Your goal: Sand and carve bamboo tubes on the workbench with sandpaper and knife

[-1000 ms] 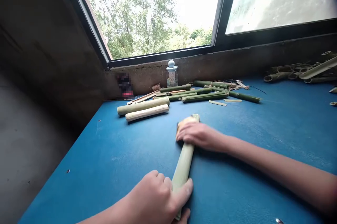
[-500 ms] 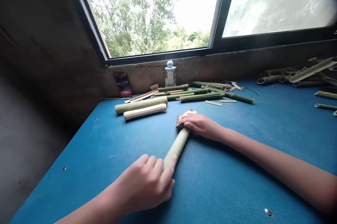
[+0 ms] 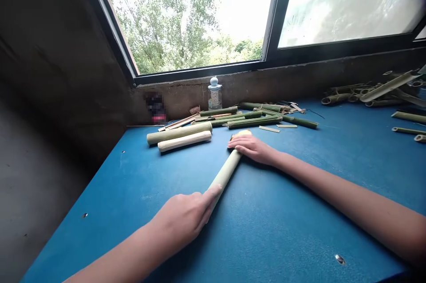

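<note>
The pale bamboo length (image 3: 226, 171) lies at frame centre, its long axis slanting lower left to upper right, left hand (image 3: 186, 215) clasping its lower end, right hand (image 3: 252, 147) pressing a yellowish sheet (image 3: 242, 132) around the upper.

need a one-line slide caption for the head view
Left hand grips a pale bamboo piece; right hand holds a yellowish sheet at its far end, over a blue table.
</note>
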`<state>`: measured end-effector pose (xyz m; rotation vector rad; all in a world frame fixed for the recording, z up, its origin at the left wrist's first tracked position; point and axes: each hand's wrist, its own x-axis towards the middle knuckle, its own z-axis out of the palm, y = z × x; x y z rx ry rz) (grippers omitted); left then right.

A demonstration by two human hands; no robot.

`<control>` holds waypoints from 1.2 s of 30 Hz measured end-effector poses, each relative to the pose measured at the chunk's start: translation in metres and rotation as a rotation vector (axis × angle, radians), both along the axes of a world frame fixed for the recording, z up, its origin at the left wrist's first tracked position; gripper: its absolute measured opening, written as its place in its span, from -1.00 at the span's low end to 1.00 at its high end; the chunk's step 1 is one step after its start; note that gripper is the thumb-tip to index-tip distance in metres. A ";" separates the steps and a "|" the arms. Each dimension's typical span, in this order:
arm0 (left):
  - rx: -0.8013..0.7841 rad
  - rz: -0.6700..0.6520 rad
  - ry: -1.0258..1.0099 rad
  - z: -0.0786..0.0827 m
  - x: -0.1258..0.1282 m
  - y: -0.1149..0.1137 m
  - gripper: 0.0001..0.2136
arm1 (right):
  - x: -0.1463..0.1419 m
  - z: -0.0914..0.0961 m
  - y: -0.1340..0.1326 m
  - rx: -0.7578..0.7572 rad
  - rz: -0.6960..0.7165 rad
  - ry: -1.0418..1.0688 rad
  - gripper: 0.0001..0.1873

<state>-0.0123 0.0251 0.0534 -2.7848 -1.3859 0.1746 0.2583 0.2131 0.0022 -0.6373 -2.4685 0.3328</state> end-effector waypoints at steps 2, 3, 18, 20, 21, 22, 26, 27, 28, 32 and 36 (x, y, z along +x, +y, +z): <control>-0.023 -0.052 -0.028 0.003 -0.002 0.003 -0.57 | 0.010 0.000 0.012 -0.002 -0.057 -0.003 -0.46; -0.002 -0.082 0.002 0.005 -0.003 0.003 -0.57 | 0.014 -0.001 0.016 -0.006 -0.082 -0.008 -0.47; 0.059 -0.052 0.195 0.013 -0.004 0.000 -0.50 | -0.054 0.015 -0.075 -0.026 0.145 -0.039 -0.48; 0.147 -0.034 0.259 0.009 0.002 -0.008 -0.47 | -0.053 0.015 -0.072 -0.013 0.181 -0.054 -0.50; 0.183 -0.020 0.273 0.007 0.004 -0.012 -0.46 | -0.047 0.016 -0.064 -0.006 0.161 -0.054 -0.49; 0.220 -0.007 0.285 0.004 0.007 -0.015 -0.46 | -0.039 0.016 -0.053 -0.001 0.116 -0.048 -0.49; 0.294 0.046 0.293 -0.006 0.009 -0.013 -0.55 | -0.003 0.015 -0.014 0.022 -0.143 0.011 -0.45; 0.289 0.061 0.295 -0.007 0.008 -0.010 -0.55 | 0.000 0.014 -0.014 0.029 -0.175 0.018 -0.47; 0.269 0.081 0.295 -0.007 0.007 -0.006 -0.56 | -0.002 0.013 -0.018 0.036 -0.180 0.018 -0.48; 0.132 0.163 0.250 -0.002 -0.001 0.006 -0.60 | -0.031 0.008 -0.060 0.079 0.013 -0.032 -0.57; 0.028 0.192 0.195 0.006 -0.002 0.008 -0.61 | -0.038 0.006 -0.064 0.110 0.097 -0.068 -0.58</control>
